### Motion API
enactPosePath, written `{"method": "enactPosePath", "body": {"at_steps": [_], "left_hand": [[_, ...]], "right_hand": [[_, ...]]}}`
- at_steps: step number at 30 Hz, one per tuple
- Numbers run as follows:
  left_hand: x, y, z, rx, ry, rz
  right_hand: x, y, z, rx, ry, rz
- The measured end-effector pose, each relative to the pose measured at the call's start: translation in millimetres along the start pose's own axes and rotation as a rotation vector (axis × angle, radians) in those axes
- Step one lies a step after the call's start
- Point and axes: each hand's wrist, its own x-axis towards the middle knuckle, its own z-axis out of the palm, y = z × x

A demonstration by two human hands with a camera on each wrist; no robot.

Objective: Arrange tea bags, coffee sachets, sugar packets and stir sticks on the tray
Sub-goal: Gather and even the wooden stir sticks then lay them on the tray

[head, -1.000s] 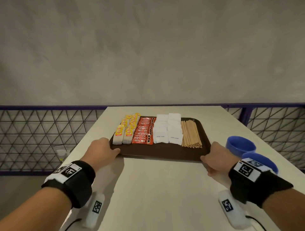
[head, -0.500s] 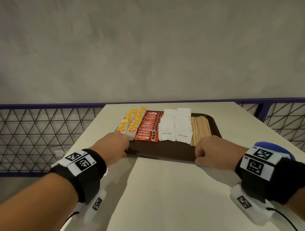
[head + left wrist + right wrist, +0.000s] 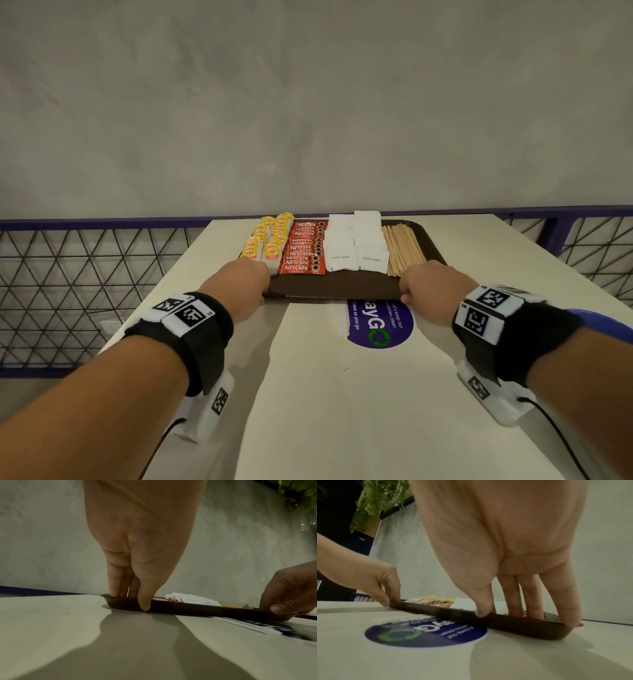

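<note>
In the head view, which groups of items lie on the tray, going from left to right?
tea bags → coffee sachets → sugar packets → stir sticks, all on the tray.

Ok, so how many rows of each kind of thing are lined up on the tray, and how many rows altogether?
Tea bags: 2 rows
Coffee sachets: 1 row
Sugar packets: 2 rows
Stir sticks: 1 pile
Total: 6 on the tray
</note>
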Motion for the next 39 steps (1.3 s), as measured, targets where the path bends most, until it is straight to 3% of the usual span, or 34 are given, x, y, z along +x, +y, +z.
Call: {"method": "enactPosePath", "body": {"at_steps": [15, 20, 24, 28, 32, 36, 39], "left_hand": [[33.1, 2.7, -1.2, -0.047, 0.019, 0.01], [31.9, 1.9, -0.2, -0.059, 0.002, 0.003], [11.3, 6.1, -10.3, -0.045, 0.016, 0.059], [-31.2, 26.9, -39.2, -0.025, 0.083, 0.188], [-86.3, 75.5, -71.8, -0.023, 0.185, 0.364], [-138.4, 158.3, -88.3, -0.081, 0.254, 0.618], [-160.3, 226.9, -78.2, -0.116, 0.208, 0.833]], "right_hand": [[36.4, 14.6, 10.3, -0.051, 0.016, 0.064], [31.3, 14.9, 7.8, 0.001, -0.008, 0.034], [-0.4, 19.1, -25.4, 0.124, -0.079, -0.039], [-67.2, 46.1, -75.7, 0.223, -0.049, -0.074], [-142.5, 104.4, -103.7, 0.122, -0.024, -0.028], [-187.8, 154.0, -97.2, -0.004, -0.098, 0.032], [-199.1, 177.5, -71.3, -0.116, -0.142, 0.011]]}}
